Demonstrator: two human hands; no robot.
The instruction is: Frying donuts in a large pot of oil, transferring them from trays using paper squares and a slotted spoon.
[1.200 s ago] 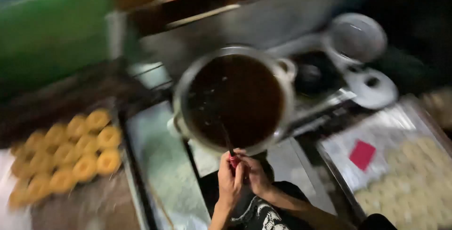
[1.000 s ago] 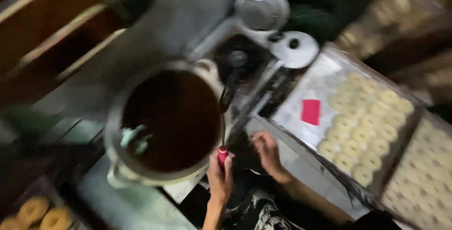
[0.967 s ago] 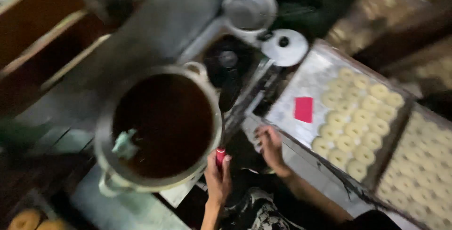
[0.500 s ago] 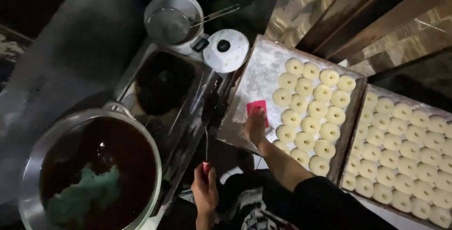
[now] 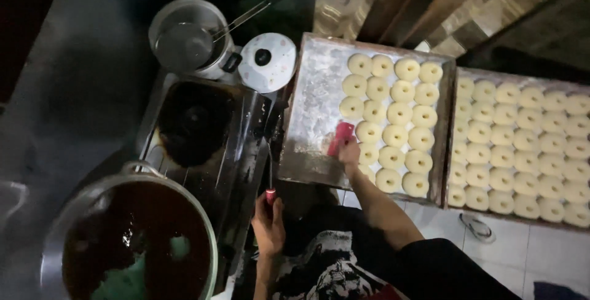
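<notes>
A red scraper point(image 5: 341, 138) is being gripped by the right hand point(image 5: 351, 152) on the floured tray point(image 5: 313, 109), at nine o'clock of the raw dough rings point(image 5: 393, 116). A thin red-handled tool point(image 5: 270, 180) is being held upright by the left hand point(image 5: 268, 226). At seven o'clock, dark oil is being held in a large pot point(image 5: 132, 238).

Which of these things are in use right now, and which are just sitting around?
In use:
- right hand on the red scraper
- near tray of raw dough rings
- left hand holding a red-handled skewer
- pot of dark oil

Lying about:
- small metal pot
- white lid
- second tray of rings
- sandal
</notes>
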